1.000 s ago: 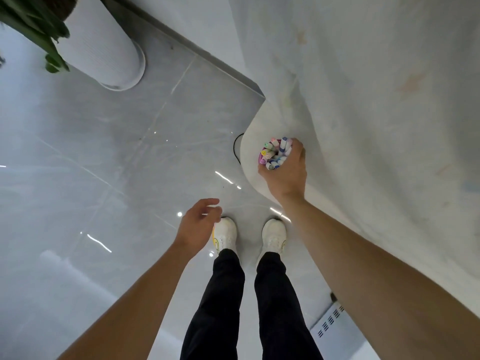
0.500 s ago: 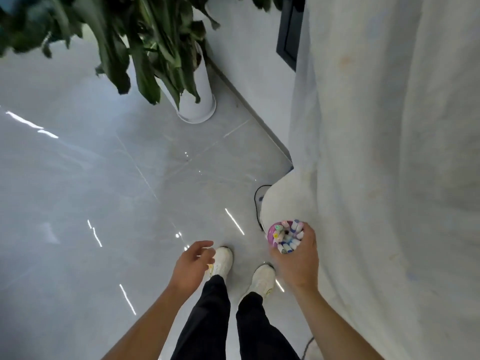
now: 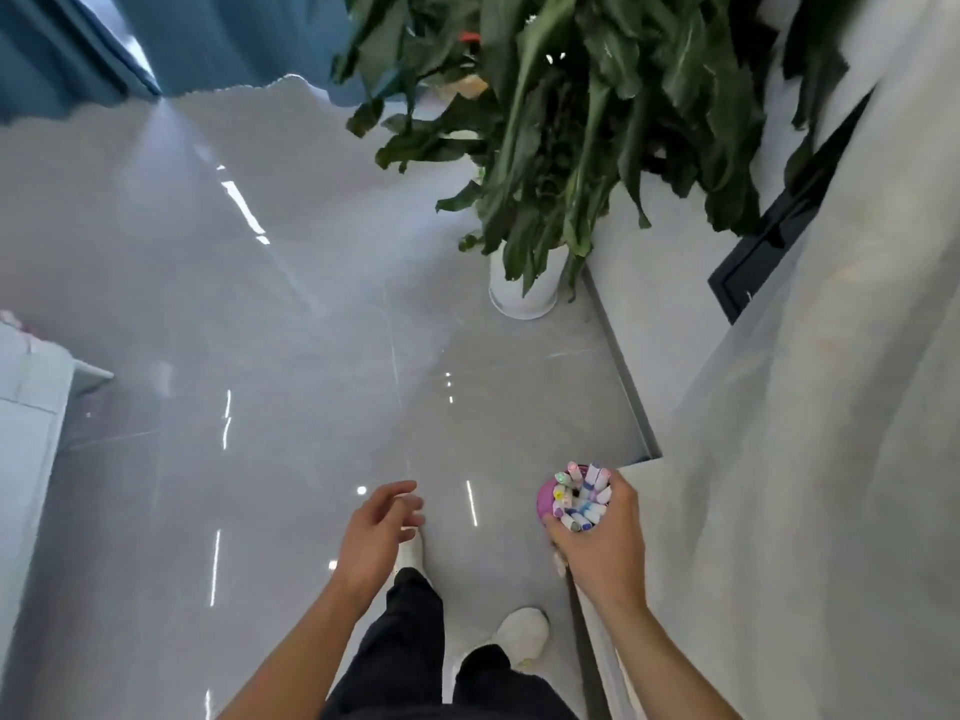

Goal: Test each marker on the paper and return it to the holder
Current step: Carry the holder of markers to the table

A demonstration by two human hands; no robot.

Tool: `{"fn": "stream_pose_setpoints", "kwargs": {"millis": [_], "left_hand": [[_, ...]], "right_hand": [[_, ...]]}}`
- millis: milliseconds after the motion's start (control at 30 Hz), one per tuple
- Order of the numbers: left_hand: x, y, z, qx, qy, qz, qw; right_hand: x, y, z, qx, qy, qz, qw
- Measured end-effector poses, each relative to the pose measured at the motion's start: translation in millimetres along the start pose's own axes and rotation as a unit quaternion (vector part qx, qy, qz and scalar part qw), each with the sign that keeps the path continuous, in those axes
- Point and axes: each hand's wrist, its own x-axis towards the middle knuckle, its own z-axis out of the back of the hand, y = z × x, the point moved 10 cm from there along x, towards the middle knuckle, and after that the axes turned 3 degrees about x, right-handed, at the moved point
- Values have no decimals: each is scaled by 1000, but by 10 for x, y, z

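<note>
My right hand grips a pink round holder packed with several capped markers, their coloured ends pointing up. The holder hangs over the floor just left of a white cloth-draped table edge. My left hand floats free to the left of it, fingers loosely spread, holding nothing. No paper is visible.
Glossy grey floor tiles spread ahead and left. A large green plant in a white pot stands ahead by the wall. A blue curtain hangs at the far left. A pale cabinet corner juts in at left. My legs and white shoes are below.
The view has tilted upward, showing the plant, curtain and more floor. My right hand keeps the holder of markers by the draped table; my left hand opened slightly.
</note>
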Motion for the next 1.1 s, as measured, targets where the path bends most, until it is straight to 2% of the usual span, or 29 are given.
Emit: {"fn": "stream_pose_setpoints", "kwargs": {"millis": [267,600,1100], "left_hand": [[84,-107,1061,-99,-73,-2,992],[620,-132,2226,-124,-105,22,987],[1514,-625,3432,-197,-193,50,960]], "right_hand": [[113,789,-826,-22,68,47,996],[291,1670,-2170,-51,177,64,981],[1032,3172,-3751,-82,231,145,959]]}}
